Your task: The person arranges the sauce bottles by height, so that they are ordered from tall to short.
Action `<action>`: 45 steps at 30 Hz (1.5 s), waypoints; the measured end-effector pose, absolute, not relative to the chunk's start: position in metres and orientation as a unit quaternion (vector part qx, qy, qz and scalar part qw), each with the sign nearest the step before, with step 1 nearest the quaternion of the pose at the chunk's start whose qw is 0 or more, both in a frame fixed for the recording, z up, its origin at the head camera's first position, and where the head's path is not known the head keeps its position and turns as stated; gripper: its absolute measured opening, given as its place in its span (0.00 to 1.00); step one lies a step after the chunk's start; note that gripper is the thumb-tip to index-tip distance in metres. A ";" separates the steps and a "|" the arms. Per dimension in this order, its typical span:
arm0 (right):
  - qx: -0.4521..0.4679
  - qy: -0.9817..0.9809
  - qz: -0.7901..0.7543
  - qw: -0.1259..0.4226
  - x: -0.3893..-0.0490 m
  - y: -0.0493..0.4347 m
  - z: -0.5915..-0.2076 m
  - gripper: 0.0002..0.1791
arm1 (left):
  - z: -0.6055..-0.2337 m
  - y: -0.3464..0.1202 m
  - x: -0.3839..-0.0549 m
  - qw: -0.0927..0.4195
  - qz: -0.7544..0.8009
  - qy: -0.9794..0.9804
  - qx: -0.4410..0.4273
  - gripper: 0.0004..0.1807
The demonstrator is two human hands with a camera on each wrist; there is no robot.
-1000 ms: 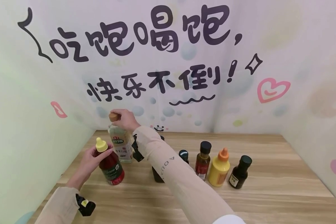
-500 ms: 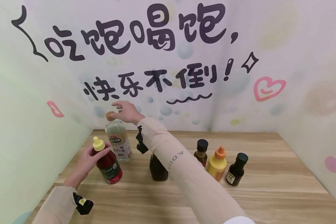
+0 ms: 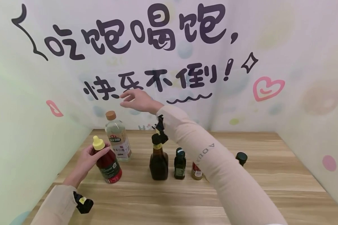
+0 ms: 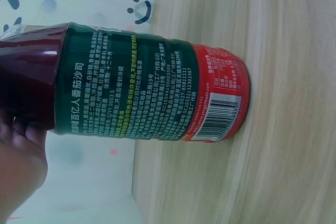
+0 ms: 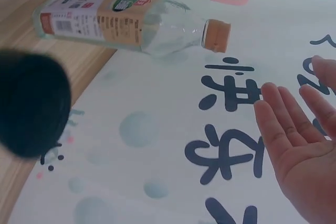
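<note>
Fingers of the left hand point(image 3: 85, 160) grip the ketchup point(image 3: 109, 170) high on its body, apparently to steady it on the desk point(image 3: 146, 200). The right hand point(image 3: 139, 100), fingers relaxed and empty, hangs clear above the vinegar point(image 3: 119, 135), which stands unsupported just beyond the left fingers.

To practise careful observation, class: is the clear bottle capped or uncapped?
Capped: the clear bottle wears a brown cap in the head and right wrist views.

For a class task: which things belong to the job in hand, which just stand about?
Job: red bottle, held by left hand; probably clear bottle, near right hand.
Standing about: tall dark bottle, small dark bottle, red-labelled bottle, rightmost bottle.
</note>
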State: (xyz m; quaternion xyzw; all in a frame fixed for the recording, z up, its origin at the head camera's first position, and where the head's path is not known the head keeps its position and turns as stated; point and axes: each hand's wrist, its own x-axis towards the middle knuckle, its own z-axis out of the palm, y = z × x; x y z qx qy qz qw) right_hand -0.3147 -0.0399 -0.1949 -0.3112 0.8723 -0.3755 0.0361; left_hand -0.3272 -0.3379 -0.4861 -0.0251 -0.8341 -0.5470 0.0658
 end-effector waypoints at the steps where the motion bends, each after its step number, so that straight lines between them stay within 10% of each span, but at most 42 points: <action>1: -0.316 0.872 -0.373 0.035 -0.313 -0.035 -0.194 0.21 | -0.487 -0.338 -0.328 0.068 -0.549 -0.833 -0.024 0.26; 28: -0.347 0.842 -0.384 0.151 -0.275 0.046 -0.264 0.21 | -0.487 -0.336 -0.330 0.076 -0.555 -0.828 -0.010 0.26; 45: -0.317 0.840 -0.432 0.086 -0.264 0.051 -0.294 0.22 | -0.454 -0.328 -0.309 0.030 -0.526 -0.849 -0.044 0.25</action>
